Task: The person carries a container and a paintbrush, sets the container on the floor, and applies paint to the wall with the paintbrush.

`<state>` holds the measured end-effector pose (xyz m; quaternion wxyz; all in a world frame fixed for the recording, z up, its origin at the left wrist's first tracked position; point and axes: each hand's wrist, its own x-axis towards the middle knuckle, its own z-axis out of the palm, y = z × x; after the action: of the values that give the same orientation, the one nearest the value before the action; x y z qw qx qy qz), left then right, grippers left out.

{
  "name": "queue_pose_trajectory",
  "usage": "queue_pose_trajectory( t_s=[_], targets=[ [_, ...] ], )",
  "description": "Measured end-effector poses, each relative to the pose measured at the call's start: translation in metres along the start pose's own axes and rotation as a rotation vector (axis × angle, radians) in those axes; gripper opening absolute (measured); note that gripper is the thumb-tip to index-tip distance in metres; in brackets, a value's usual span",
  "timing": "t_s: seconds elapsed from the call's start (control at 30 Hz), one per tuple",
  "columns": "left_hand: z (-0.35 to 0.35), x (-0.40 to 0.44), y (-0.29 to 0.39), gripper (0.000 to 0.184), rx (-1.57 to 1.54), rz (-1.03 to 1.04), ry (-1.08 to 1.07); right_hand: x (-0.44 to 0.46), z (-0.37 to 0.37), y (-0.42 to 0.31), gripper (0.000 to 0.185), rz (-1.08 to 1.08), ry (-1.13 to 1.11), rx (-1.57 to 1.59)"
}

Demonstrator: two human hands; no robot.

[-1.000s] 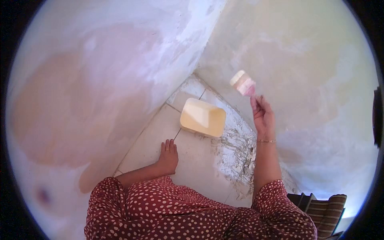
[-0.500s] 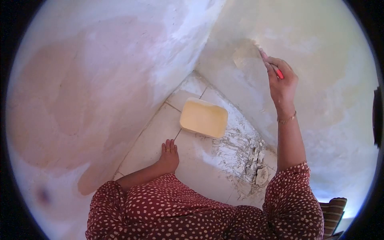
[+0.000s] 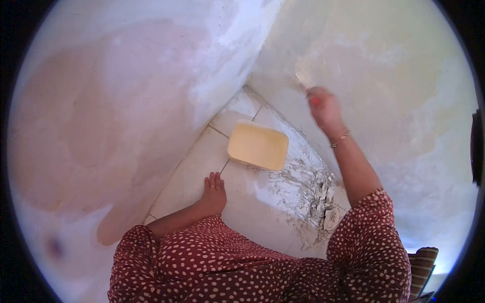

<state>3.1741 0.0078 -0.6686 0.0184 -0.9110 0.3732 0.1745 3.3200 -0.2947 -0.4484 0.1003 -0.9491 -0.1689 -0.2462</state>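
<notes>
My right hand [image 3: 326, 108], blurred by motion, is closed around a red-handled putty knife [image 3: 315, 101]. Its pale front end is against the right wall [image 3: 353, 65], at the edge of a whitish smear of filler [image 3: 309, 68]. A bracelet circles that wrist. My left hand [image 3: 214, 193] lies flat with fingers stretched out, a ring on one of them, near my knee; whether it rests on the floor or the knee is unclear. Just beyond it, a cream rectangular tub [image 3: 257, 146] stands on the floor tiles.
Broken plaster flakes [image 3: 328, 207] and white scrapings litter the tiled floor [image 3: 247, 194] along the right wall's base. The left wall [image 3: 126, 101] has patchy pinkish areas and meets the right wall in a corner behind the tub. A striped cloth item [image 3: 423, 267] sits at lower right.
My right hand has swept left and slightly down along the right wall with the putty knife. My left hand and the tub stay in place.
</notes>
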Motion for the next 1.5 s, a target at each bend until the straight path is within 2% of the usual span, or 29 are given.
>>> queue_pose_trajectory(
  t_s=[0.07,0.17,0.27,0.3,0.33,0.37,0.43,0.47,0.57,0.6,0.67,0.73,0.83,0.87,0.97,1.03,1.07,1.17,1.27,1.33,1.5],
  targets=[
    [-0.004,0.001,0.001,0.062,-0.015,-0.012,-0.036,0.019,-0.047,-0.024,0.013,-0.033,0.239,0.045],
    [0.009,0.006,0.005,0.06,0.007,-0.064,-0.004,0.025,-0.085,-0.072,0.015,-0.055,0.322,-0.153],
    [0.01,0.009,0.007,0.056,0.009,-0.099,-0.029,0.017,-0.03,-0.071,0.01,-0.03,0.063,-0.146],
    [0.033,0.016,0.006,0.073,0.128,-0.117,0.203,0.016,0.0,-0.069,0.011,0.039,-0.102,-0.231],
    [0.073,0.028,0.003,0.091,0.246,-0.135,0.434,0.012,0.027,-0.057,0.012,0.03,-0.226,-0.186],
    [0.095,0.033,0.001,0.11,0.366,-0.152,0.663,0.009,0.048,-0.043,0.013,0.058,-0.26,-0.172],
    [0.053,0.02,0.001,0.104,0.134,-0.091,0.273,0.007,0.072,-0.02,0.017,0.117,-0.329,-0.143],
    [0.036,0.014,0.001,0.101,0.017,-0.06,0.076,0.014,0.067,-0.017,0.018,0.113,-0.27,-0.135],
    [0.034,0.011,0.0,0.091,0.043,-0.042,0.101,0.041,0.015,-0.026,0.018,0.091,-0.11,-0.193],
    [0.032,0.011,0.001,0.077,0.027,-0.052,0.091,0.051,-0.01,-0.035,0.018,0.071,-0.067,-0.266],
    [0.03,0.014,0.004,0.052,-0.008,-0.069,0.075,0.06,-0.061,-0.054,0.016,-0.02,0.175,-0.3],
    [0.041,0.019,0.006,0.052,-0.025,-0.099,0.107,0.065,-0.099,-0.077,0.013,-0.12,0.373,-0.386],
    [0.036,0.019,0.007,0.053,-0.015,-0.102,0.084,0.061,-0.102,-0.096,0.011,-0.063,0.397,-0.581],
    [0.033,0.017,0.006,0.053,-0.005,-0.098,0.065,0.057,-0.091,-0.088,0.009,-0.185,0.365,-0.615],
    [0.057,0.025,0.006,0.069,0.091,-0.133,0.179,0.025,-0.013,-0.051,0.013,-0.222,0.037,-0.657],
    [0.034,0.019,0.005,0.085,0.036,-0.109,0.056,-0.021,0.047,-0.033,0.018,-0.261,-0.215,-0.617],
    [0.021,0.015,0.004,0.093,0.01,-0.097,-0.006,-0.042,0.075,-0.02,0.017,-0.191,-0.413,-0.533],
    [0.006,0.009,0.002,0.057,-0.072,-0.055,-0.053,-0.063,0.086,-0.01,0.014,-0.016,-0.459,-0.228],
    [0.002,0.008,0.0,0.058,-0.065,-0.034,-0.076,-0.041,0.076,0.014,0.012,0.168,-0.35,-0.171],
    [0.008,0.01,0.002,0.058,-0.062,-0.07,-0.066,-0.008,0.025,0.005,0.013,0.231,-0.189,-0.065],
    [0.033,0.021,0.004,0.054,-0.085,-0.117,0.054,0.061,-0.108,-0.047,0.009,-0.161,0.285,-0.261]
  ],
)
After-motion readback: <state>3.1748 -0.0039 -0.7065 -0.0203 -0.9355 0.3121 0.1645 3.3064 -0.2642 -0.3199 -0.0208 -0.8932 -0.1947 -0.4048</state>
